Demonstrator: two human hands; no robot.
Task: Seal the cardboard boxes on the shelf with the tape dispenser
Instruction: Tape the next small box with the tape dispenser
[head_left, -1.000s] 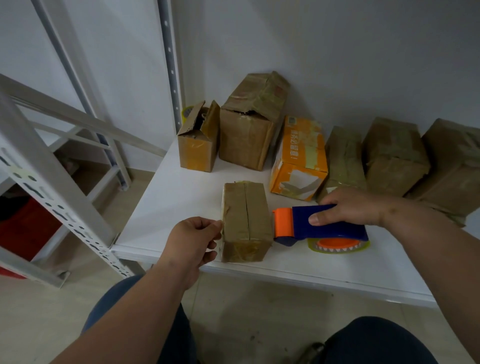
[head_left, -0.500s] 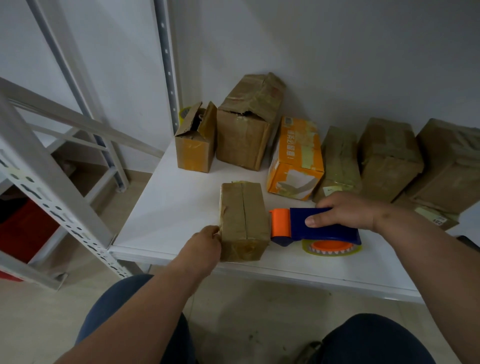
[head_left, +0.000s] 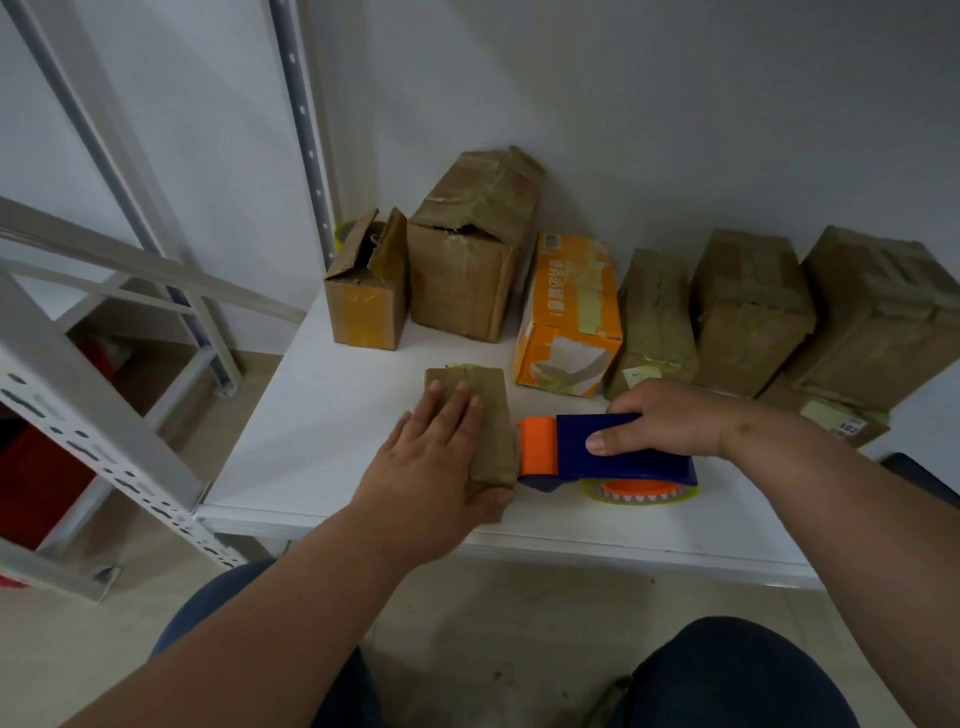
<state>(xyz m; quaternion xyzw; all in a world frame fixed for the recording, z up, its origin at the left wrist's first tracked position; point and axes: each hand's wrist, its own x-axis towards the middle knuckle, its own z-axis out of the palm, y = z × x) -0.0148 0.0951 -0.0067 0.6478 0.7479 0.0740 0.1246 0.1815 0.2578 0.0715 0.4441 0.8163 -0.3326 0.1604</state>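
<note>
A small brown cardboard box (head_left: 493, 415) lies near the front of the white shelf (head_left: 332, 415). My left hand (head_left: 431, 457) lies flat on top of it, fingers straight, thumb against its near end. Right beside the box sits a blue and orange tape dispenser (head_left: 608, 452), its orange end touching the box's right side. My right hand (head_left: 670, 421) grips the dispenser's blue body from above. The orange tape roll shows under the handle.
Along the back wall stand a small box with open flaps (head_left: 369, 296), a tall dented box (head_left: 467, 260), an orange box (head_left: 569, 317) and several taped brown boxes (head_left: 748, 306). A perforated metal upright (head_left: 93, 415) stands at the left. My knees are below the shelf edge.
My left hand moved from the box's left side up onto its top and flattened. The dispenser and my right hand stayed against the box's right side.
</note>
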